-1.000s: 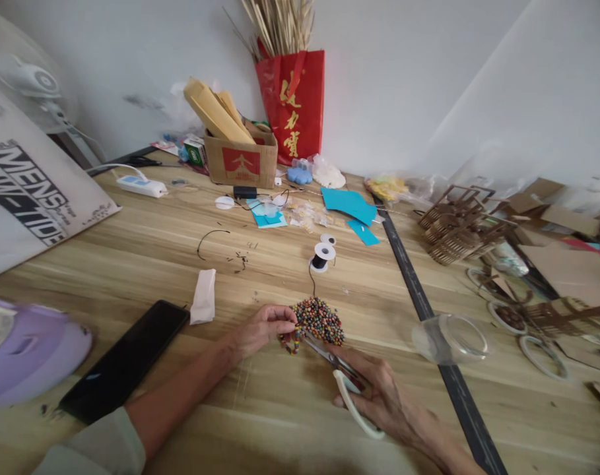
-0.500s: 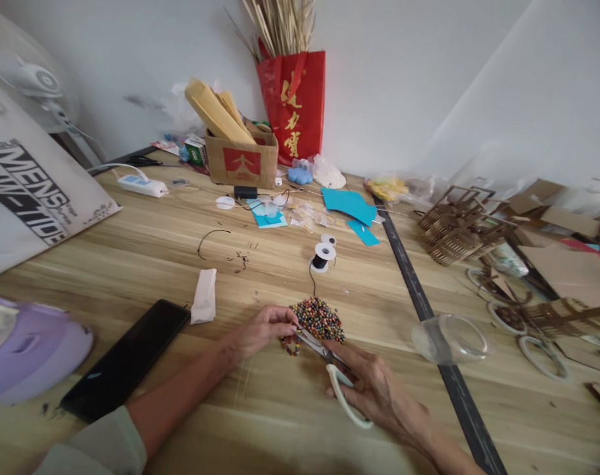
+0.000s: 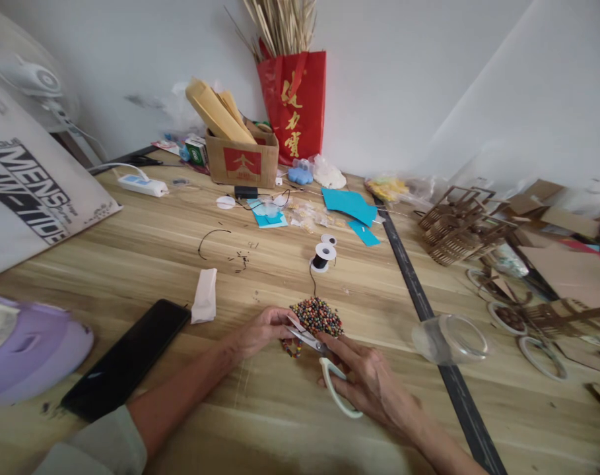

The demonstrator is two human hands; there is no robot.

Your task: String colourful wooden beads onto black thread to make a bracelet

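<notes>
My right hand (image 3: 362, 369) grips a pair of scissors (image 3: 340, 390) with pale handles, its fingers in the loops. The blades are parted and point left, right by the fingertips of my left hand (image 3: 272, 328). Those fingertips are pinched on a string of colourful beads (image 3: 292, 348), which hangs below them. A short dark cord end shows between the blades. Just behind both hands lies a pile of small multicoloured beads (image 3: 318, 315). From a spool of black cord (image 3: 322, 257), a strand runs down to the pile.
A black phone (image 3: 126, 359) and folded white paper (image 3: 204, 297) lie left of my arm. A clear plastic jar (image 3: 451, 338) lies to the right, across a black strip (image 3: 441, 349). Behind are a cardboard box (image 3: 243, 161), blue paper pieces (image 3: 349, 206) and a red bag (image 3: 297, 109).
The scissors have shifted slightly left, and their blades have spread wider around the cord at my left fingertips. My left hand has barely moved.
</notes>
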